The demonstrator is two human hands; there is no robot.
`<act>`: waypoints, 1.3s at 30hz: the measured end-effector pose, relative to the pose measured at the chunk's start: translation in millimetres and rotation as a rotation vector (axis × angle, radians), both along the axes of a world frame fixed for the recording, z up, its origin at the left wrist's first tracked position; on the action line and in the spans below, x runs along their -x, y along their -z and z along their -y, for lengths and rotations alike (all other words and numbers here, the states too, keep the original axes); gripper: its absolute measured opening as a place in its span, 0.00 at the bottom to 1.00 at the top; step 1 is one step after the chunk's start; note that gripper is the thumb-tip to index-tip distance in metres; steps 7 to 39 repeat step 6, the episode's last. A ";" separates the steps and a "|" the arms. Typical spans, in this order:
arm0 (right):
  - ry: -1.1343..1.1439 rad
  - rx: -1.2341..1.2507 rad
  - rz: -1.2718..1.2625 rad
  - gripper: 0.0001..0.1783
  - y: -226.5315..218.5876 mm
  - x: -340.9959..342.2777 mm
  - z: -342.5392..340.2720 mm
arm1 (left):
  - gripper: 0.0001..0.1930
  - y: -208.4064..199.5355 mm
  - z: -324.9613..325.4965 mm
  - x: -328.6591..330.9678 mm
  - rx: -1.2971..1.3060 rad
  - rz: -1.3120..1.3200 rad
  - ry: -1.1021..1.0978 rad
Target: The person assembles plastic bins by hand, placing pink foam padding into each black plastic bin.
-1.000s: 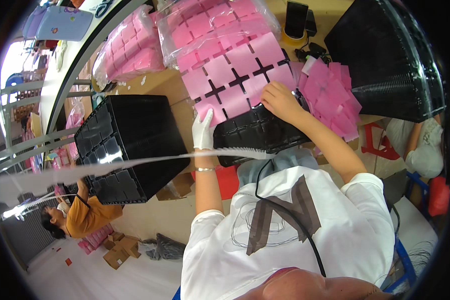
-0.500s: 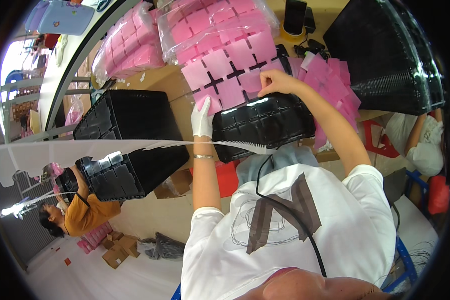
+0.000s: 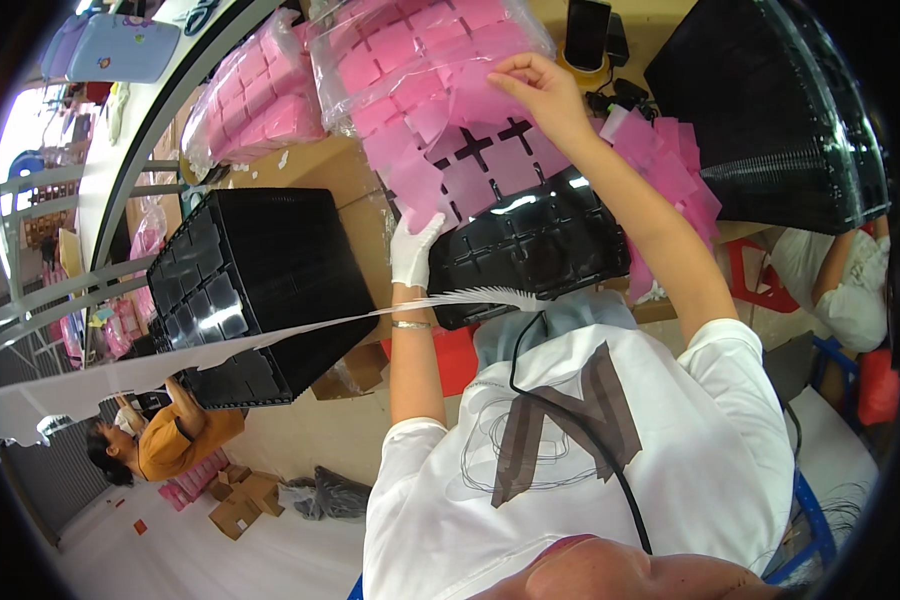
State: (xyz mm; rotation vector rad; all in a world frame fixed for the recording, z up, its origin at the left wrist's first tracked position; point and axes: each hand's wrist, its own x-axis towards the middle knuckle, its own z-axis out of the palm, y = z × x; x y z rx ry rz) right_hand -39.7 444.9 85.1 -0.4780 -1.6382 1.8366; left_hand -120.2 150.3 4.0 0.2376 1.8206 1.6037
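A pink sheet [image 3: 412,178] is lifted and folded back over another pink sheet with cross-shaped slots [image 3: 508,168]. My right hand [image 3: 548,92], bare, pinches the raised sheet near its far right part. White-gloved, my left hand [image 3: 413,250] grips the near left corner of the pink material, fingers closed at its edge. Under the pink layers lies a black molded plastic tray [image 3: 540,250], its near half showing with ridged compartments. Part of the tray is hidden beneath the sheets.
Plastic-wrapped pink stacks [image 3: 260,95] lie beyond on the left. Black tray stacks stand left [image 3: 290,270] and right [image 3: 760,110]. Loose pink strips [image 3: 665,175] lie beside my right forearm. A phone [image 3: 587,35] rests at the back. A person in orange [image 3: 175,435] works at far left.
My right hand has moved away from me and slightly left, lifting and folding the top pink sheet back. A slotted pink layer now shows. My left hand stays near the corner.
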 end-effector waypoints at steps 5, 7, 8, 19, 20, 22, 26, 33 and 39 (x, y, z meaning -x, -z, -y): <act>-0.059 -0.532 0.015 0.06 -35.7 -49.1 12.4 | 0.26 -1.7 11.4 -1.3 0.279 -0.372 -0.126; -0.079 -0.718 0.012 0.08 -56.6 -61.4 23.9 | 0.31 0.5 14.4 -4.8 0.300 -0.454 -0.165; -0.079 -0.718 0.012 0.08 -56.6 -61.4 23.9 | 0.31 0.5 14.4 -4.8 0.300 -0.454 -0.165; -0.079 -0.718 0.012 0.08 -56.6 -61.4 23.9 | 0.31 0.5 14.4 -4.8 0.300 -0.454 -0.165; -0.079 -0.718 0.012 0.08 -56.6 -61.4 23.9 | 0.31 0.5 14.4 -4.8 0.300 -0.454 -0.165; -0.079 -0.718 0.012 0.08 -56.6 -61.4 23.9 | 0.31 0.5 14.4 -4.8 0.300 -0.454 -0.165; -0.079 -0.718 0.012 0.08 -56.6 -61.4 23.9 | 0.31 0.5 14.4 -4.8 0.300 -0.454 -0.165; -0.079 -0.718 0.012 0.08 -56.6 -61.4 23.9 | 0.31 0.5 14.4 -4.8 0.300 -0.454 -0.165; -0.079 -0.718 0.012 0.08 -56.6 -61.4 23.9 | 0.31 0.5 14.4 -4.8 0.300 -0.454 -0.165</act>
